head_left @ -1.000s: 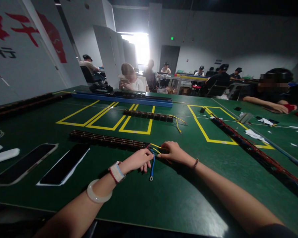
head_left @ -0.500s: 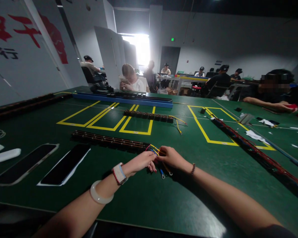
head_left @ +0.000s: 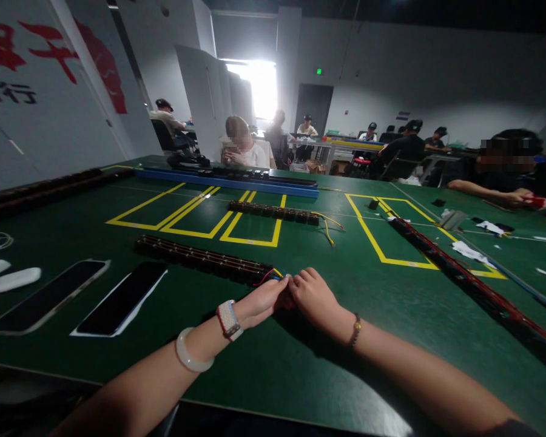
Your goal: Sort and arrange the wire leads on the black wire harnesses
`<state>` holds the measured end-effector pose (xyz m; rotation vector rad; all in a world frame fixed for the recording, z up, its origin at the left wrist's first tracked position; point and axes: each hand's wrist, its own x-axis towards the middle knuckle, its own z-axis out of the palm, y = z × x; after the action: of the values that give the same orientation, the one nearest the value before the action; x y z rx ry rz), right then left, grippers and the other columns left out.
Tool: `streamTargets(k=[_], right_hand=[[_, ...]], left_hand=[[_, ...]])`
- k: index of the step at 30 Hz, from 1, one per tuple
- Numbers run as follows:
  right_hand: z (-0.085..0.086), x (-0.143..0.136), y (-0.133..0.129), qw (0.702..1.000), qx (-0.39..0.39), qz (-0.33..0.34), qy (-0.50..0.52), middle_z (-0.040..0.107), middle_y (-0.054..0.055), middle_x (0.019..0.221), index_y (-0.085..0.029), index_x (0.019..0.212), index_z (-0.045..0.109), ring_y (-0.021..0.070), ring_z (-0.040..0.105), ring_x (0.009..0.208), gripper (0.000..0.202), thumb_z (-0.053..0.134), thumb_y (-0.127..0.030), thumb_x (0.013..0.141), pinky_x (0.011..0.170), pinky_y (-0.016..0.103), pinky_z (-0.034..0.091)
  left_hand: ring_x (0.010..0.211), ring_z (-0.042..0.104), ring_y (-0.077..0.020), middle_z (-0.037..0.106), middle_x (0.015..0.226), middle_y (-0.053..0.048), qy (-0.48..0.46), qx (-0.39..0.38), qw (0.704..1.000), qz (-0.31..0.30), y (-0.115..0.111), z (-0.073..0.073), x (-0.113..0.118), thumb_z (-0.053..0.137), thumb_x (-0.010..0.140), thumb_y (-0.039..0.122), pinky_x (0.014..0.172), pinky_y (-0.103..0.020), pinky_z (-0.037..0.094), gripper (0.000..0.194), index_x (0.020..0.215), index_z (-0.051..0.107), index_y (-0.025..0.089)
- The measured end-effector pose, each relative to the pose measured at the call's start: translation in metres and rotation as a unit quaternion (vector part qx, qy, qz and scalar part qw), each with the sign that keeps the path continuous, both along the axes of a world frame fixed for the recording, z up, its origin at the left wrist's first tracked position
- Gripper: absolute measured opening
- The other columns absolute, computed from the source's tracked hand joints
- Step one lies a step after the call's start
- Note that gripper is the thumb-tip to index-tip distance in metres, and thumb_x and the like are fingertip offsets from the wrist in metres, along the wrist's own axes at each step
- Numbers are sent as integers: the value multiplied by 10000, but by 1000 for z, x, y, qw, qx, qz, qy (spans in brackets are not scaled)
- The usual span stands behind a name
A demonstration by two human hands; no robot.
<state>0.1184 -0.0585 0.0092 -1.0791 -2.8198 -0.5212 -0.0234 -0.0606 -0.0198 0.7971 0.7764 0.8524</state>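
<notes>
A long black strip-shaped assembly (head_left: 204,257) with copper-coloured lines lies on the green table in front of me. Yellow and blue wires (head_left: 277,272) come out of its right end, along with a thin red wire (head_left: 262,278). My left hand (head_left: 264,301) is closed on these wires just past that end. Right beside it, fingertips touching the left, my right hand (head_left: 317,305) is also closed around the wires. The wire ends are hidden by my fingers.
A shorter similar strip (head_left: 273,212) with loose yellow wires lies farther back. Two dark phone-like slabs, one a black slab (head_left: 121,300), lie at left. A long strip with red wires (head_left: 464,276) runs along the right. A blue rail (head_left: 227,184) sits at the back; a co-worker (head_left: 495,173) sits at right.
My right hand has turned and closed over the wires, and the ring-shaped wire terminals that hung below the hands are now out of sight. My left hand's fingers have curled in.
</notes>
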Motion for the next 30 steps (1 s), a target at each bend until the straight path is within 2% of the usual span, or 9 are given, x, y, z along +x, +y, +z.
streamTargets(k=[3, 5, 12, 15, 17, 19, 23, 26, 30], right_hand=[[-1, -1, -4, 999, 19, 25, -27, 638, 124, 850, -82, 973, 639, 215, 526, 763, 173, 520, -136, 860, 710, 339, 365], [3, 0, -6, 999, 1, 33, -28, 634, 123, 859, -85, 977, 639, 216, 523, 769, 179, 516, -147, 862, 713, 339, 367], [41, 17, -2, 985, -141, 48, 90, 620, 67, 868, -187, 929, 683, 162, 544, 782, 229, 499, -322, 912, 716, 289, 359], [49, 24, 4, 980, -156, -2, 122, 613, 64, 748, -175, 772, 701, 148, 537, 691, 353, 490, -423, 907, 652, 276, 340], [48, 25, 6, 979, -170, -51, 100, 600, 67, 653, -168, 676, 692, 145, 516, 609, 436, 487, -488, 890, 597, 275, 317], [44, 25, 5, 969, -225, -76, 71, 582, 53, 574, -181, 636, 691, 126, 472, 515, 444, 498, -503, 873, 540, 267, 286], [35, 21, 2, 937, -327, -91, 77, 545, 17, 501, -191, 620, 690, 81, 360, 407, 342, 545, -411, 838, 462, 247, 228], [34, 19, 1, 926, -354, -86, 97, 533, 5, 489, -176, 600, 678, 63, 320, 389, 320, 549, -363, 826, 442, 235, 216], [36, 24, 8, 927, -351, -89, 100, 529, -3, 492, -176, 606, 666, 69, 337, 403, 317, 554, -373, 828, 444, 237, 220]], left_hand=[[510, 482, -86, 529, 544, 6, 8, -15, 1000, 11, 3, -4, 1, 567, 846, 426, 538, -221, 352, 345, 665, 501, 140], [478, 466, -78, 517, 534, 15, 15, -18, 1000, 13, 3, -4, 0, 554, 857, 413, 510, -218, 335, 336, 666, 489, 144], [487, 510, -84, 550, 565, 10, 60, -26, 998, -13, -1, 2, -7, 496, 886, 377, 492, -210, 323, 268, 762, 514, 140], [467, 511, -78, 545, 556, 18, 99, -8, 995, -22, -1, 4, -9, 436, 908, 386, 456, -200, 290, 283, 785, 507, 142], [455, 514, -72, 543, 564, 22, 120, 2, 992, -39, -1, 6, -9, 400, 919, 399, 442, -195, 284, 296, 812, 498, 141], [445, 527, -70, 521, 568, 42, 141, 3, 989, -45, -2, 8, -10, 388, 923, 403, 424, -189, 267, 281, 860, 482, 146], [447, 551, -69, 494, 589, 63, 164, 1, 986, -44, -3, 11, -9, 379, 929, 402, 408, -185, 242, 262, 938, 458, 152], [438, 544, -79, 482, 542, 70, 168, 2, 985, -44, -3, 8, -9, 386, 916, 457, 423, -186, 269, 298, 903, 432, 162], [391, 493, -82, 463, 478, 82, 161, 1, 986, -51, -3, 6, -8, 438, 857, 570, 426, -193, 287, 387, 827, 376, 190]])
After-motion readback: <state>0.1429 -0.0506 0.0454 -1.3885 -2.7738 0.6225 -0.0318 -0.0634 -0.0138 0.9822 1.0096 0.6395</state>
